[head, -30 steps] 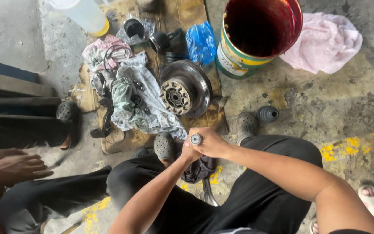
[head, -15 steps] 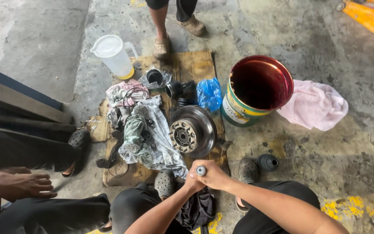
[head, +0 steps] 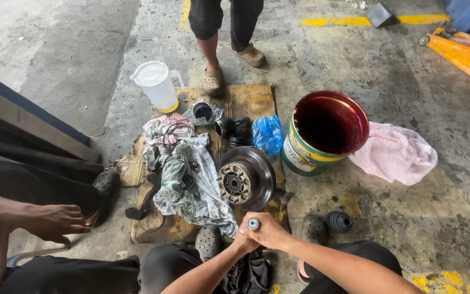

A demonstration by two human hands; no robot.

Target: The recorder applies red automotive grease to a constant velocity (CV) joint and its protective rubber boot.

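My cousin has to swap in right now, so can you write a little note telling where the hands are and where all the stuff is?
Both hands, left hand and right hand, grip a metal shaft upright, its round end showing.
The brake disc hub lies just ahead on the cardboard, beside greasy rags.
The rubber boot sits loose on the floor to the right.
The bucket is open.
Nothing shows the shaft joined to the hub yet.

You held a metal shaft point(head: 253, 223) upright, its round grey end pointing up toward you between both fists, near the front edge of the cardboard. Its lower length was hidden by your grip. Just beyond it stood a brake disc hub point(head: 245, 183), tilted on edge, studs facing left.
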